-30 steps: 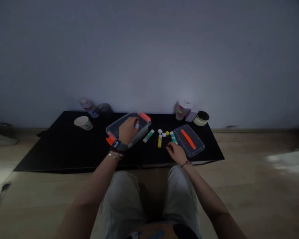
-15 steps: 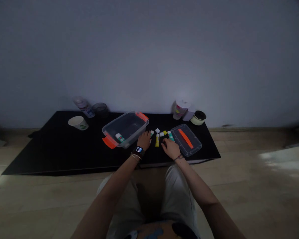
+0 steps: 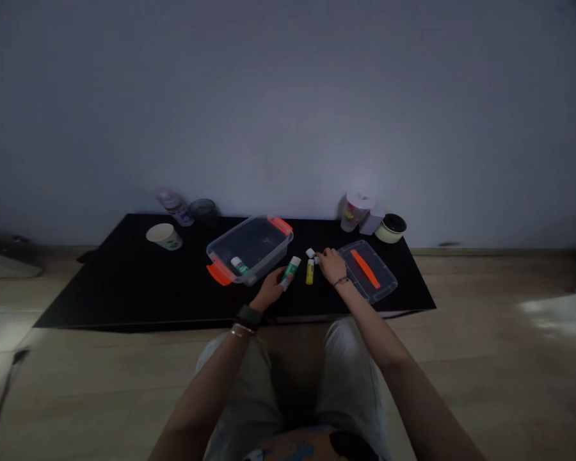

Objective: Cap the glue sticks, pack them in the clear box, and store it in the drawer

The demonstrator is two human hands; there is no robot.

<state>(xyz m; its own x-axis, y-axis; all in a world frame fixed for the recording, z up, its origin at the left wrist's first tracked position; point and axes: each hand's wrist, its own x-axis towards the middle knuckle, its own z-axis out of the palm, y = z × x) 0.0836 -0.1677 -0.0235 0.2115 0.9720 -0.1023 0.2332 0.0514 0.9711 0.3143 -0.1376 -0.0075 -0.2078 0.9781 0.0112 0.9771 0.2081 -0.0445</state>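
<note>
My left hand (image 3: 271,289) is closed on a green glue stick (image 3: 292,267) with a white end, just right of the clear box. My right hand (image 3: 332,264) reaches over small white pieces (image 3: 317,260), its fingertips bent down at them; whether it grips one is hidden. A yellow stick (image 3: 310,272) lies between the hands, with a white cube (image 3: 310,253) behind it. Inside the clear box (image 3: 273,256) with orange clasps lies another green stick (image 3: 239,265). The clear lid (image 3: 386,275) with an orange handle (image 3: 365,268) lies right of my right hand.
On the black table (image 3: 125,282), a paper cup (image 3: 165,237), a bottle (image 3: 175,207) and a dark bowl (image 3: 204,211) stand at the left. A lidded cup (image 3: 354,213), a pale box (image 3: 372,221) and a cream pot (image 3: 390,229) are at the back right, near the wall.
My left hand has turned and now shows the green stick in its grasp. My right hand has moved forward onto the white pieces, covering where the other green stick lay. The view has shifted slightly.
</note>
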